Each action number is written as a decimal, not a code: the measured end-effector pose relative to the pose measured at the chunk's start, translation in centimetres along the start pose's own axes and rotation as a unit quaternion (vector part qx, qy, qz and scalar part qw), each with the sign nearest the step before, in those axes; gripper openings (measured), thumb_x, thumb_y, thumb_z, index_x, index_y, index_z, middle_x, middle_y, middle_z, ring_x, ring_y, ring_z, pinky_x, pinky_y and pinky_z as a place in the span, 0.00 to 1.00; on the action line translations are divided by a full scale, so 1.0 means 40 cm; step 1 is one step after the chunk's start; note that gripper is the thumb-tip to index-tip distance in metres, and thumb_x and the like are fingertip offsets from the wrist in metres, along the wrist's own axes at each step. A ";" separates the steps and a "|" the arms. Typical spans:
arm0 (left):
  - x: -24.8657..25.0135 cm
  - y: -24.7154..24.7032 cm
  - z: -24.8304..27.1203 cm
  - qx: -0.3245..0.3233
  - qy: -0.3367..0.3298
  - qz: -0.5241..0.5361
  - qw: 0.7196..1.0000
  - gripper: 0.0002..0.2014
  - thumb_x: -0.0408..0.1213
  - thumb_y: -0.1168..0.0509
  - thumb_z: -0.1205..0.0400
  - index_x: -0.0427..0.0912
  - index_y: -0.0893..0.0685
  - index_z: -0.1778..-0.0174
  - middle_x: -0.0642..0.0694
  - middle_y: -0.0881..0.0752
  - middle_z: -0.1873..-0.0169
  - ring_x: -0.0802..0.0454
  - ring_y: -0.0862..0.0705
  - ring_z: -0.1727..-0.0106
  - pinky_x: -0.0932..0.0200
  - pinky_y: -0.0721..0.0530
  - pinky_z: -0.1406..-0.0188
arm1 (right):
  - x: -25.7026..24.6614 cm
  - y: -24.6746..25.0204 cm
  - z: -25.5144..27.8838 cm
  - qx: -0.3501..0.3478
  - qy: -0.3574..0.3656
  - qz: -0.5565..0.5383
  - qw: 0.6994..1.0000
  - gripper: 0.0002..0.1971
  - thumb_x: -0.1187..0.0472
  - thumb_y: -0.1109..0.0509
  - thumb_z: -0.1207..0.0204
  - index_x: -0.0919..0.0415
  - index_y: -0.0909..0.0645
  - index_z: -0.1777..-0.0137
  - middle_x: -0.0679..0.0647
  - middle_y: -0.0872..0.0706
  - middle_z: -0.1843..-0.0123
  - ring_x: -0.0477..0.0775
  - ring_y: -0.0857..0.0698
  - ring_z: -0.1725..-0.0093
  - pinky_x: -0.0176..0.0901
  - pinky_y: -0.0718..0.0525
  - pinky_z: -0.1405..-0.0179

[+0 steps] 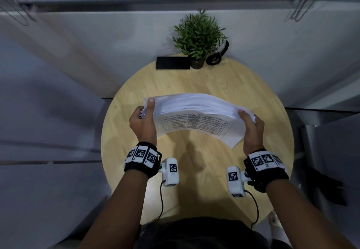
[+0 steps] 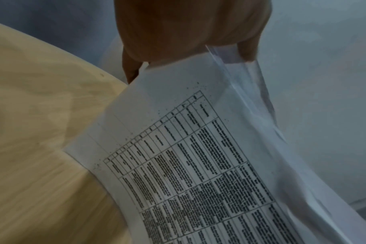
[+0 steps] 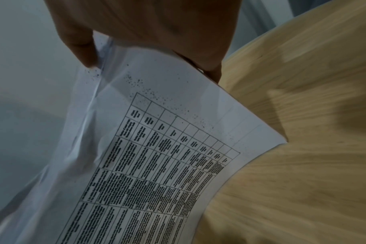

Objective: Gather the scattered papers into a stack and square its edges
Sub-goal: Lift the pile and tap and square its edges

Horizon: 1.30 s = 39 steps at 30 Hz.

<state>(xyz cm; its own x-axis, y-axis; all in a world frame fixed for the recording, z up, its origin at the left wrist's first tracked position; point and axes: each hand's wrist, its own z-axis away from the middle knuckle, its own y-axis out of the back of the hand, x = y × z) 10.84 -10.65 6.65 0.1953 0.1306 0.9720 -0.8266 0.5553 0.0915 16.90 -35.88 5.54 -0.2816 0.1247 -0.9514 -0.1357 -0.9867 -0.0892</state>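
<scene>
Stack of papers (image 1: 196, 112): white sheets; the sheet facing the person carries a black-lined table filled with black printed text, with scattered black specks in the margin beside the table.

Bench (image 1: 233, 85): light yellow-tan wood with a fine straight grain pattern.

Phone (image 1: 172, 63): plain black.

Plant (image 1: 198, 34): green leaves in a dark pot.

Wrist bands (image 1: 141, 158): black fabric, each carrying white squares printed with black block-pattern markers.

Wrist camera housings (image 1: 171, 171): white, each bearing one black-and-white marker; black cables lead from them.

Wall (image 1: 97, 44): pale grey-white, unpatterned.
</scene>
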 end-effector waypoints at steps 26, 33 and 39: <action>0.016 -0.019 -0.008 0.084 -0.048 -0.043 0.994 0.26 0.61 0.33 0.21 0.48 0.32 0.76 0.53 0.26 0.75 0.55 0.24 0.69 0.63 0.25 0.68 | 0.007 -0.020 -0.015 0.073 0.018 0.034 0.997 0.19 0.45 0.23 0.31 0.49 0.23 0.79 0.40 0.22 0.76 0.48 0.22 0.68 0.44 0.22 0.61; 0.014 -0.019 -0.009 0.112 -0.026 -0.040 0.993 0.21 0.56 0.39 0.16 0.48 0.24 0.71 0.52 0.17 0.68 0.54 0.19 0.66 0.58 0.21 0.61 | 0.017 -0.014 -0.019 0.088 0.005 0.020 0.996 0.13 0.43 0.25 0.37 0.50 0.18 0.73 0.48 0.17 0.68 0.53 0.17 0.63 0.47 0.19 0.59; -0.021 0.011 -0.019 -0.055 -0.081 0.017 0.995 0.22 0.65 0.43 0.20 0.51 0.18 0.65 0.45 0.18 0.63 0.48 0.18 0.60 0.56 0.20 0.61 | 0.024 -0.008 -0.008 0.046 0.023 0.002 0.999 0.17 0.38 0.21 0.37 0.52 0.13 0.60 0.50 0.11 0.59 0.53 0.12 0.56 0.52 0.15 0.51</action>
<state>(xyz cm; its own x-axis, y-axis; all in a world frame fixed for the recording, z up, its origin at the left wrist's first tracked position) 10.72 -9.92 5.70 0.0728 0.0219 0.9971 -0.7670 0.6403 0.0419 17.00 -35.48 4.58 -0.2397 0.1135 -0.9642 -0.2212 -0.9734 -0.0596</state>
